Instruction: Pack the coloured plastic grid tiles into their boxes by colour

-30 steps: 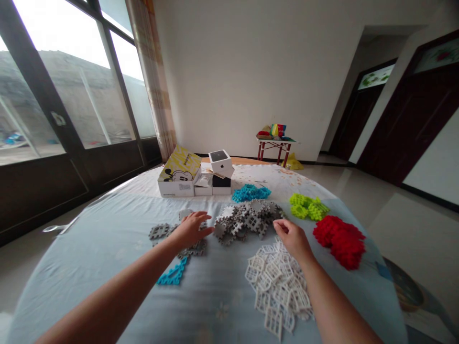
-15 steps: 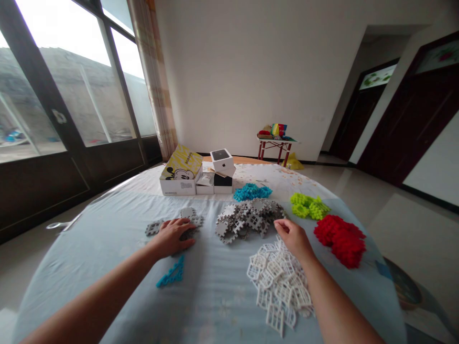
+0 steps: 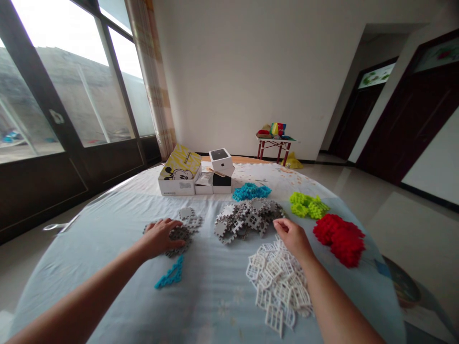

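My left hand (image 3: 160, 236) is open, fingers spread low over a flat patch of grey interlocking building pieces (image 3: 190, 220). It covers part of them. Just in front of it lies a blue triangular piece (image 3: 172, 274). My right hand (image 3: 293, 235) is closed, fingertips pressed together at the right edge of a heap of grey building pieces (image 3: 247, 219). Whatever may be between those fingertips is too small or hidden. Below that hand spreads a pile of white fence-like plastic pieces (image 3: 278, 282), partly covered by my right forearm.
Behind the grey heap is a blue pile (image 3: 251, 191). To the right sit a lime-green pile (image 3: 308, 205) and a red pile (image 3: 340, 239). A yellow-lidded box (image 3: 181, 167) and a white phone box (image 3: 220, 158) stand farther back on the round, cloth-covered table (image 3: 118, 239).
My left hand has shifted left, uncovering more of the grey pieces beneath it. My right hand stays in the same place beside the grey heap.
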The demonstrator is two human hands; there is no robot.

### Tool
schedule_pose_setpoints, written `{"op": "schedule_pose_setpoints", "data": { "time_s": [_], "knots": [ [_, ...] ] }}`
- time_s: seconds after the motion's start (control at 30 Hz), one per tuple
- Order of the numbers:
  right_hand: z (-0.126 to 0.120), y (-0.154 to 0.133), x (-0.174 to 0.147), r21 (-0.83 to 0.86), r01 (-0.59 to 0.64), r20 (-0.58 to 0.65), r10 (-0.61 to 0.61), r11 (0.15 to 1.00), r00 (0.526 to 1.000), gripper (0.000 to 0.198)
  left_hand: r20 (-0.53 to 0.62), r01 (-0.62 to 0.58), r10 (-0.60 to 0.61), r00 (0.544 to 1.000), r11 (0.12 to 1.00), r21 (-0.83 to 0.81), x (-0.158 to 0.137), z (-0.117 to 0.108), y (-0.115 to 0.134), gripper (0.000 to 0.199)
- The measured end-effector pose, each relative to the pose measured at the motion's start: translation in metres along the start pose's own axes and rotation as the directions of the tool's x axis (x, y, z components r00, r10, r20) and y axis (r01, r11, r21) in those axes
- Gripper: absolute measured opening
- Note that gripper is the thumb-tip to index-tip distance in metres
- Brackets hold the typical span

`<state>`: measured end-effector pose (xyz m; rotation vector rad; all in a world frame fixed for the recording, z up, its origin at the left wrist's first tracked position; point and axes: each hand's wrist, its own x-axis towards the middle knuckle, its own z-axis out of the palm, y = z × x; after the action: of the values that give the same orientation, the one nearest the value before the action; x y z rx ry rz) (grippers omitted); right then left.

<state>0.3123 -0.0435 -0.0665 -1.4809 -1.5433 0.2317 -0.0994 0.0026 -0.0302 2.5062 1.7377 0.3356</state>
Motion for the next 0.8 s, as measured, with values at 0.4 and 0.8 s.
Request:
{"op": "schedule_pose_setpoints", "data": {
  "time_s": [0.4,0.8],
  "knots": [
    [-0.002,0.002,0.000,-0.017,-0.029,0.008,0.029,0.999,1.000,0.029,-0.116,-0.316,0.298,0.948,0.926,-0.206,0.032,0.007,0.121,0.057],
    [-0.004,-0.001,0.002,-0.037,-0.028,0.013,0.028,0.999,1.000,0.028,-0.263,-0.348,0.310,0.914,0.931,-0.113,0.061,0.032,0.158,0.059]
  ]
}}
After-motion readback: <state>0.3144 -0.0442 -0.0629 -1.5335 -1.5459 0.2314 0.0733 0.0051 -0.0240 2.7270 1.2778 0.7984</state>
